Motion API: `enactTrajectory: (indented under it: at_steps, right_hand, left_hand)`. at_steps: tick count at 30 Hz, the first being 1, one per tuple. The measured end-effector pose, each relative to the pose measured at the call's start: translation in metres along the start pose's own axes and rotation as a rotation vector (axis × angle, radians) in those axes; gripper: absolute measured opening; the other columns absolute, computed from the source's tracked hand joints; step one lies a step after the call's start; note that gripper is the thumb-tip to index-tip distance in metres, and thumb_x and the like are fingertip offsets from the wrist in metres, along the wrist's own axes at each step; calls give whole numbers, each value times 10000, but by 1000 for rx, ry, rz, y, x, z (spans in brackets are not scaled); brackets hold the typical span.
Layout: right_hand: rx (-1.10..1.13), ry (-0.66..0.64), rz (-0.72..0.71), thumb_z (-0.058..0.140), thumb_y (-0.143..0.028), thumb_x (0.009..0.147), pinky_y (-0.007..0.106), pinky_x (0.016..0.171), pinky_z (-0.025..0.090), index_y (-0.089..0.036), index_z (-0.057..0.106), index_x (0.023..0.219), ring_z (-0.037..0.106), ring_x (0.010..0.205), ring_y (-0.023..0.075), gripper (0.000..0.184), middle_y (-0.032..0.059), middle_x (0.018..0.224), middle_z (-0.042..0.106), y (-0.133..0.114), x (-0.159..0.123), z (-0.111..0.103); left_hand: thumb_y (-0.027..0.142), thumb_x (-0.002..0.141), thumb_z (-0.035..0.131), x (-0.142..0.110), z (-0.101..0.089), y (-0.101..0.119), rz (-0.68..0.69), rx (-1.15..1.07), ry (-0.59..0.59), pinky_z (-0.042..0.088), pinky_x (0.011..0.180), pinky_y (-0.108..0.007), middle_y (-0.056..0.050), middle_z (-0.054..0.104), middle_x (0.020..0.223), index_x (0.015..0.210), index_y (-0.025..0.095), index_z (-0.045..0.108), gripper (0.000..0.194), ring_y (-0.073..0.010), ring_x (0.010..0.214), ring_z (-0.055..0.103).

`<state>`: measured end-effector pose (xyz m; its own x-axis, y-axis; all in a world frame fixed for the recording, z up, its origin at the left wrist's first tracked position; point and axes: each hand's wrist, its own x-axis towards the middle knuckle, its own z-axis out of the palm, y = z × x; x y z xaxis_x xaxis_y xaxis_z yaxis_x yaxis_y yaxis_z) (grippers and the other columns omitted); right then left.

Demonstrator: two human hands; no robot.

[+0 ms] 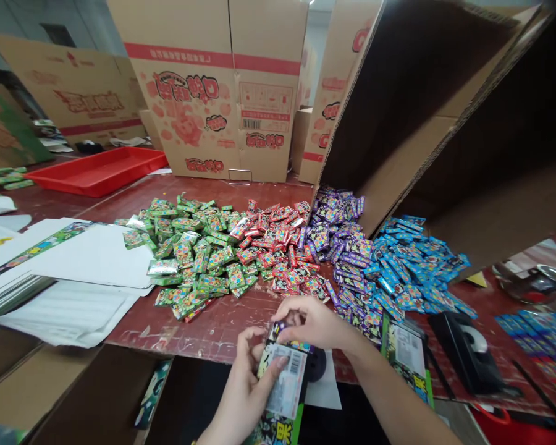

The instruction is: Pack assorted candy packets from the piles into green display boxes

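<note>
Box [285, 386] between both hands' fingers [259, 364]

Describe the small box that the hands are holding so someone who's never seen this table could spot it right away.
Start at the reddish table with its heaps of green, red, purple and blue packets. At the near edge, below the red heap, the left hand and right hand grip a small box. Unlike the loose packets, it is one upright carton with a pale barcode panel.

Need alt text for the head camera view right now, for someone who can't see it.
Both hands hold a small printed box at the table's near edge, left hand under it, right hand at its open top. Behind lie green, red, purple and blue sachet piles, with cardboard cartons beyond.
</note>
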<state>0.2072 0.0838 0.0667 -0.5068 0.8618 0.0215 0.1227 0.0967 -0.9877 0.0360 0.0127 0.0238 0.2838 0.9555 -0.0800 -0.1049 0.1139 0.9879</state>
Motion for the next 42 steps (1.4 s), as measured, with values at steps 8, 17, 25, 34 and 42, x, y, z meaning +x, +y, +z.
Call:
enactTrajectory:
  at_steps: [8, 17, 25, 34, 42]
  right_hand:
    - [-147, 40, -144, 696, -299, 757, 317, 823, 448, -184, 683, 671, 588, 915, 193, 145, 49, 968, 607, 14, -22, 14]
    - [-283, 879, 159, 827, -314, 444, 529, 940, 311, -190, 556, 888, 423, 1140, 373, 535, 103, 993, 576, 72, 46, -37]
    - [20, 767, -35, 626, -419, 705, 361, 772, 503, -205, 473, 1085, 621, 887, 221, 463, 87, 1000, 628, 67, 36, -23]
    - [-354, -298, -129, 496, -143, 854, 314, 756, 458, -214, 644, 1115, 561, 739, 152, 309, 24, 835, 622, -7, 34, -6]
    - [-245, -132, -89, 687, -225, 759, 243, 643, 438, -168, 656, 764, 550, 740, 137, 65, 11, 826, 555, 2, 40, 36]
  left_hand:
    - [381, 804, 616, 1, -13, 3, 32, 104, 137, 494, 818, -305, -83, 647, 1040, 1158, 231, 445, 421, -239, 981, 614]
    - [397, 759, 663, 7, -23, 1, 62, 110, 259, 491, 746, -231, -20, 647, 903, 1032, 235, 495, 359, -193, 861, 620]
    - [388, 790, 648, 14, -29, -3, -4, -14, 196, 512, 702, -270, -7, 669, 863, 1114, 262, 329, 472, -198, 808, 646]
    - [328, 835, 612, 4, -10, -2, -16, -69, 128, 493, 679, -276, -9, 665, 846, 1116, 262, 270, 447, -184, 780, 644]
    - [348, 775, 677, -9, -32, -5, 32, -133, 360, 485, 674, -257, 1, 657, 824, 1094, 264, 292, 506, -176, 759, 637]
